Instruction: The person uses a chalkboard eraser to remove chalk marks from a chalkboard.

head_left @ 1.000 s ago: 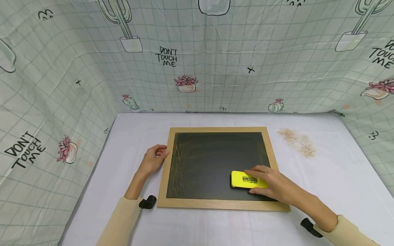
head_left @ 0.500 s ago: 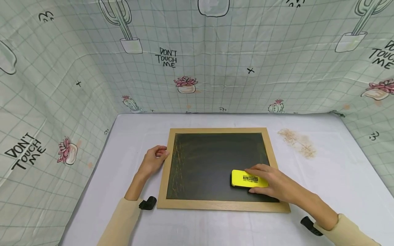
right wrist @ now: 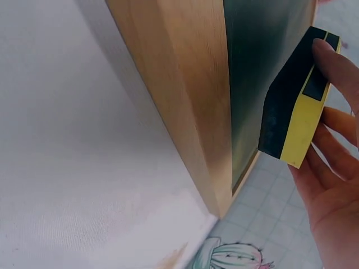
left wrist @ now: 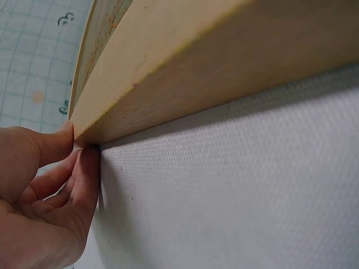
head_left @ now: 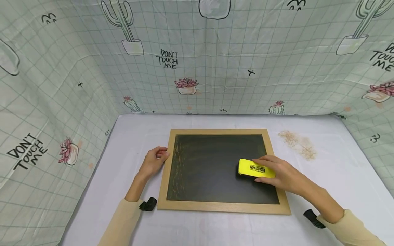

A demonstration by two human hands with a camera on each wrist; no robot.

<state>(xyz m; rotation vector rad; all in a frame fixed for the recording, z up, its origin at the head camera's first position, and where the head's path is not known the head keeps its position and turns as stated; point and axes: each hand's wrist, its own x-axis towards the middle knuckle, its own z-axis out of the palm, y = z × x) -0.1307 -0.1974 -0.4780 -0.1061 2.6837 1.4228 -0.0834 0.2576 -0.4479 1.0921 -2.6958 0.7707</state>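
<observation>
Plainly the yellow eraser [head_left: 256, 168] lay flat on the dark face of the chalkboard [head_left: 212, 167], right of centre in the head view, with the right hand [head_left: 278, 174] over it, fingers [right wrist: 336, 61] curled along its long sides and clamped on it. It looked light and stiff on its plastic back and soft on its black felt pad; the two long edges seemed the best place to hold it, since the smooth top could slip. The left hand [head_left: 153, 160] pressed against the wooden frame [left wrist: 185, 73] at the board's left edge, fingers [left wrist: 87, 179] loosely bent and touching it without closing round it. The board itself seemed rigid and apt to slide on the white tabletop [head_left: 338, 177], where a brownish stain [head_left: 298, 142] showed at right.
</observation>
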